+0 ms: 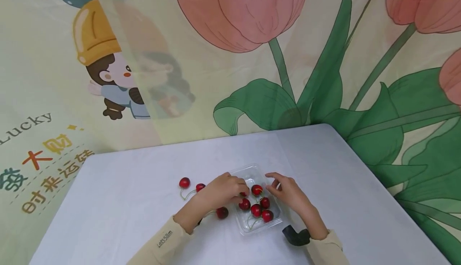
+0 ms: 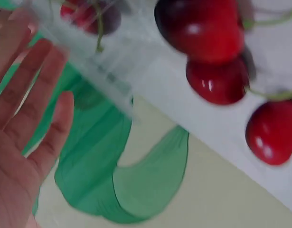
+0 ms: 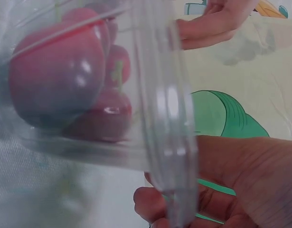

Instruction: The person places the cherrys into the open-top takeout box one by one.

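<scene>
Although they differ a little in shade, the cherries (image 1: 256, 210) in the clear container (image 3: 169, 118) are glossy, rounded and deep red, some darker on one side, several with thin green stems. This container stands on the white table (image 1: 144, 177), between the hands; its plastic is transparent, with rounded corners and a ridged rim. Over its left side bends the left hand (image 1: 227, 187), the outer fingers rather straight; whether it pinches a cherry, I cannot tell. Thumb and forefinger apart, the right hand (image 1: 289, 195) is just beside the rim, holding nothing. Loose cherries (image 1: 184, 183) lie to the left.
</scene>
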Motion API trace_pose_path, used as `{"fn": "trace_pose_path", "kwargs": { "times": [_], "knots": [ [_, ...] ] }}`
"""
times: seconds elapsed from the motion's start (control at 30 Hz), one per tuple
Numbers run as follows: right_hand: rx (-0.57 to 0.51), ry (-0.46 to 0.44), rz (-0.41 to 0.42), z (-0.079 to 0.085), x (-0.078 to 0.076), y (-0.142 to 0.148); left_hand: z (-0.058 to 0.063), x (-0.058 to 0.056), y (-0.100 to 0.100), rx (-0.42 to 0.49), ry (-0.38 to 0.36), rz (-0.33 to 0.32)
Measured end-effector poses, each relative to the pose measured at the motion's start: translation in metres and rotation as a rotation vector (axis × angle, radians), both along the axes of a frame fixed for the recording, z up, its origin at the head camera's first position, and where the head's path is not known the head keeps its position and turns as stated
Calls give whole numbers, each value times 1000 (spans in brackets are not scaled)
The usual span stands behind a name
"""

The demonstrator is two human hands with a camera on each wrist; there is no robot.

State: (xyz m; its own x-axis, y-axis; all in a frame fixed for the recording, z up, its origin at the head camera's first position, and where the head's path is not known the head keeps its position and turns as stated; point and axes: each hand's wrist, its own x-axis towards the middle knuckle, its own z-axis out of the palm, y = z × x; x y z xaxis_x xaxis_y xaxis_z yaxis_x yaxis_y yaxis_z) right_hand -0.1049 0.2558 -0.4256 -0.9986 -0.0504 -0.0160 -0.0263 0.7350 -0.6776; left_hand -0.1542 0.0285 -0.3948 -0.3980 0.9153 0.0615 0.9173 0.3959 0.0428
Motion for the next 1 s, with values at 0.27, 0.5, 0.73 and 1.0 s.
{"fn": "trace_pose_path", "kwargs": {
  "times": [0.27,0.5,0.73,1.0],
  "knots": [
    [-1,-8,-12,0,1,0,14,-8,-37,141,27,159],
    [7,-6,-5,2,1,-1,0,-8,-62,149,-24,261],
    [7,-3,4,1,-1,1,-17,-8,-78,185,-135,308],
    [-11,-18,-8,0,-1,-1,-27,-15,-78,167,-198,298]
  ]
}}
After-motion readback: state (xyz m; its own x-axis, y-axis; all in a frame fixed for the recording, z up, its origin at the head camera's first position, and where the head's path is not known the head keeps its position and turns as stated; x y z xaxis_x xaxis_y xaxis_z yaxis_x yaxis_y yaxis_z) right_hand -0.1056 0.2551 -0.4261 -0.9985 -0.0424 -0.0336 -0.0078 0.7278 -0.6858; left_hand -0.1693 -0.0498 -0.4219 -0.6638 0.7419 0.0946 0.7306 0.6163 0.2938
